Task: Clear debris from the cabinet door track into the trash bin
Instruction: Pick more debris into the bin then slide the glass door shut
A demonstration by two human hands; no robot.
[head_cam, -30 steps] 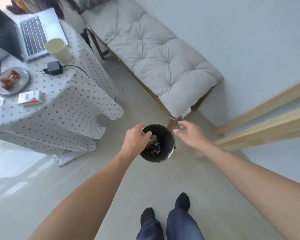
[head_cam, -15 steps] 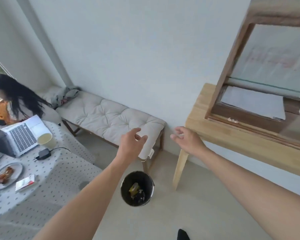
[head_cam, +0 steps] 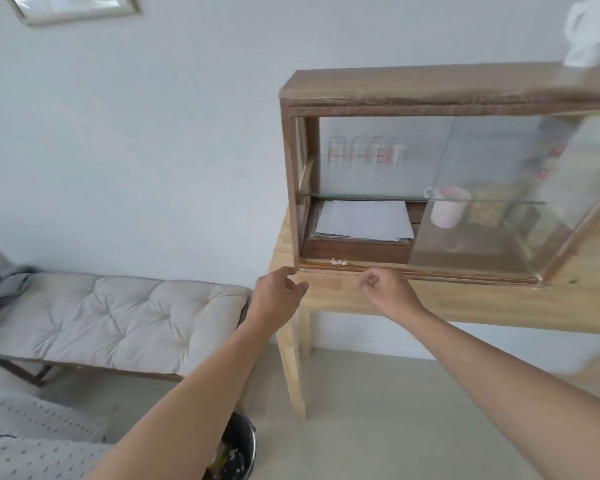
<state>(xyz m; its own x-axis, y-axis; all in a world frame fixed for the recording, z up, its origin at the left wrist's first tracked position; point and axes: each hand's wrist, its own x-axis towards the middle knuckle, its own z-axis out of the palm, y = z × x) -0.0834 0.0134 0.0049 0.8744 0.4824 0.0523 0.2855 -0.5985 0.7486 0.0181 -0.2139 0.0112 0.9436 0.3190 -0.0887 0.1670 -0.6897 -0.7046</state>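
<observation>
A wooden cabinet [head_cam: 395,86] with sliding glass doors stands on a light wood table [head_cam: 465,303]. Its left side is open. Small whitish debris [head_cam: 339,261] lies in the door track [head_cam: 430,270] along the bottom front edge. My left hand [head_cam: 278,292] hovers just below the cabinet's lower left corner, fingers loosely curled and empty. My right hand [head_cam: 383,285] is just under the track, right of the debris, fingers curled with nothing visible in them. The black trash bin [head_cam: 239,452] stands on the floor at the bottom, partly hidden by my left forearm.
A cushioned bench [head_cam: 111,317] runs along the wall on the left. A dotted tablecloth [head_cam: 32,441] fills the bottom left corner. Inside the cabinet are papers [head_cam: 362,221], glasses [head_cam: 364,150] and a pink mug [head_cam: 447,206]. A white jug [head_cam: 589,29] sits on top.
My view has swung up from the trash bin to the cabinet. Both hands have risen from over the bin to just below the door track.
</observation>
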